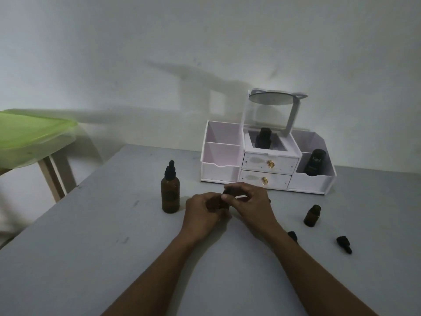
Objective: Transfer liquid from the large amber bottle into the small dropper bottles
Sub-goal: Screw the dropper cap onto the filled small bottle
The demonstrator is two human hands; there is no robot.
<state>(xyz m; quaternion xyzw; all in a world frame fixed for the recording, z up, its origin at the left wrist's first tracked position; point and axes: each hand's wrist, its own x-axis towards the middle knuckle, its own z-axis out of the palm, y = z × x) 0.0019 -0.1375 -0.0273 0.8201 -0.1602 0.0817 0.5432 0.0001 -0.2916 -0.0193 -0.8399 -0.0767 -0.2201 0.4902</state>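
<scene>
Head view: left hand [202, 212], right hand [250, 199] pinch small bottle [219, 204] (amber bottle [170, 195] left).

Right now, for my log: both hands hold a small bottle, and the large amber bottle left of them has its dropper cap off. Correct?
No: the head view shows the large amber bottle with its dropper cap on. The rest holds: left hand and right hand hold a small bottle, the large one to their left.
</scene>
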